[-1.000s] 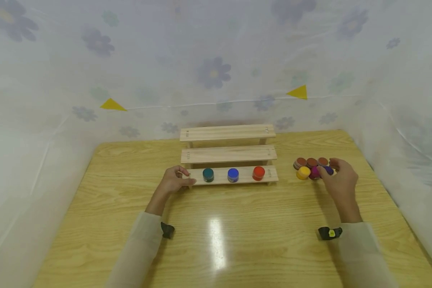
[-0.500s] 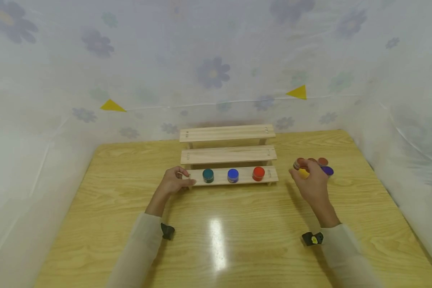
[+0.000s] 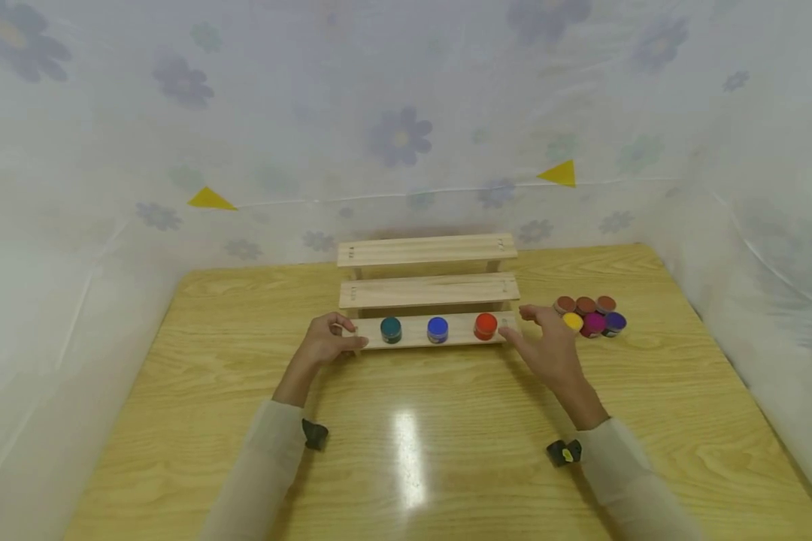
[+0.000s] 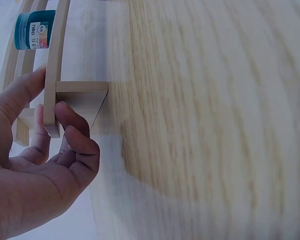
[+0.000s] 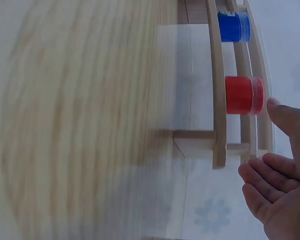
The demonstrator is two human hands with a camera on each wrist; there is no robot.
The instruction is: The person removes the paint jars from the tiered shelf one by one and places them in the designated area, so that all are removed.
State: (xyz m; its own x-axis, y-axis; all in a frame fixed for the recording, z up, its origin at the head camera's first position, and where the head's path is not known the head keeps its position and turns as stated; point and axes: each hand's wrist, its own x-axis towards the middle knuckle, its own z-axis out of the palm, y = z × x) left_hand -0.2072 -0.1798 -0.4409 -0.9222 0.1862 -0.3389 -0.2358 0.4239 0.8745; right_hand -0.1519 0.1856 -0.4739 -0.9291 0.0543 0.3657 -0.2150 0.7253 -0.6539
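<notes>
A three-tier wooden shelf (image 3: 429,290) stands on the table. My left hand (image 3: 325,338) pinches the left end of its lowest tier (image 4: 51,90), thumb on top and fingers underneath. On that tier are three paint jars: a teal jar (image 3: 391,329), a blue jar (image 3: 437,329) and a red jar (image 3: 486,326). My right hand (image 3: 549,347) is at the tier's right end, beside the red jar, with nothing in its grasp. In the right wrist view its thumb is spread from the fingers, apart from the red jar (image 5: 240,95).
Right of the shelf several jars stand grouped on the table (image 3: 352,466): a yellow jar (image 3: 571,323), a magenta jar (image 3: 593,324), a purple jar (image 3: 615,324) and brown-lidded jars (image 3: 585,304) behind. A flowered curtain (image 3: 277,113) surrounds the table's back and sides.
My right hand has moved left from the grouped jars to the shelf's right end, uncovering the magenta and purple jars. My left hand has stayed on the lowest tier.
</notes>
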